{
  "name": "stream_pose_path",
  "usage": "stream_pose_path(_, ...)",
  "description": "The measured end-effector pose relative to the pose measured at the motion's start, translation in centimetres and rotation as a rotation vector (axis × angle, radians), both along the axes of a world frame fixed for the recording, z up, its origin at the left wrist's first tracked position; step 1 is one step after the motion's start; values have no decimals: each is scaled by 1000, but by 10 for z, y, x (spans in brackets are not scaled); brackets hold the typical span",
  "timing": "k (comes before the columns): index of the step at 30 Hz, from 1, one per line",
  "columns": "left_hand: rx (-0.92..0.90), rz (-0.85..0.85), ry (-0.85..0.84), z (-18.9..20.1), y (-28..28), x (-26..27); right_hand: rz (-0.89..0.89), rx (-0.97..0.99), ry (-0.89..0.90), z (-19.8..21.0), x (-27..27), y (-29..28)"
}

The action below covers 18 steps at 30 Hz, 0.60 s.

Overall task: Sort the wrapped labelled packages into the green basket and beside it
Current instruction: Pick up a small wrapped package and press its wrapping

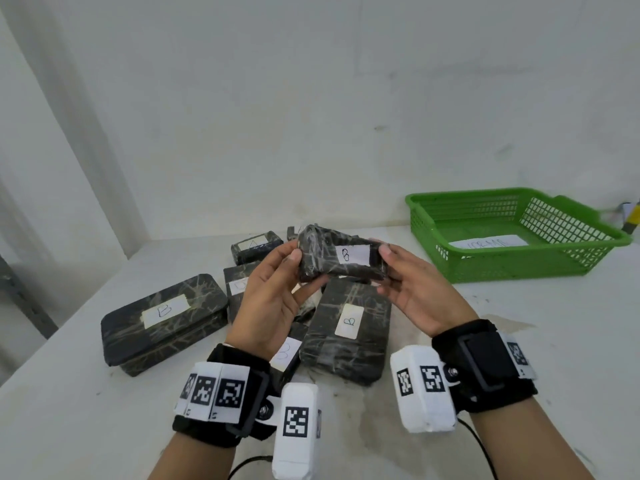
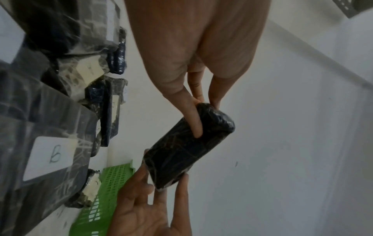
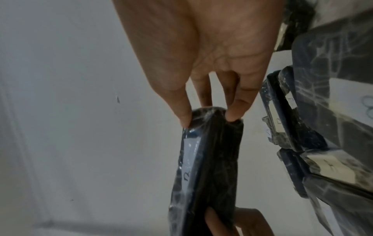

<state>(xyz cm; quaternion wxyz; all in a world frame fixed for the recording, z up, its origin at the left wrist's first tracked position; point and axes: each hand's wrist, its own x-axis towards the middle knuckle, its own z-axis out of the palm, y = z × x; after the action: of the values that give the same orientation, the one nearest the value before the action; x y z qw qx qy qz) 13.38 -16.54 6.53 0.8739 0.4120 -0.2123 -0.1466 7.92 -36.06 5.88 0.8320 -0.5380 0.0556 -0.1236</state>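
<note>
Both hands, left hand (image 1: 273,299) & right hand (image 1: 412,289), pinch B package (image 1: 341,258) by its ends w/ fingers (image 3: 184,118); slick wrap could slip, dropping it onto pile (image 1: 346,327), short of green basket (image 1: 429,237).

You see a stained white table (image 1: 519,341) set against a pale wall (image 1: 311,98), with a grey metal bracket (image 1: 20,289) at far left.

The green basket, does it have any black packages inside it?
No, the green basket holds only a white paper sheet.
</note>
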Motion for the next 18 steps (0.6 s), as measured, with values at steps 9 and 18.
stream_pose_path(9,407,50,-44,13,-94,-5,-215,-186,26,33,-34,-106)
stream_pose_path(18,903,-26,-10,2,-237,38,-415,-274,169,69,8,-249)
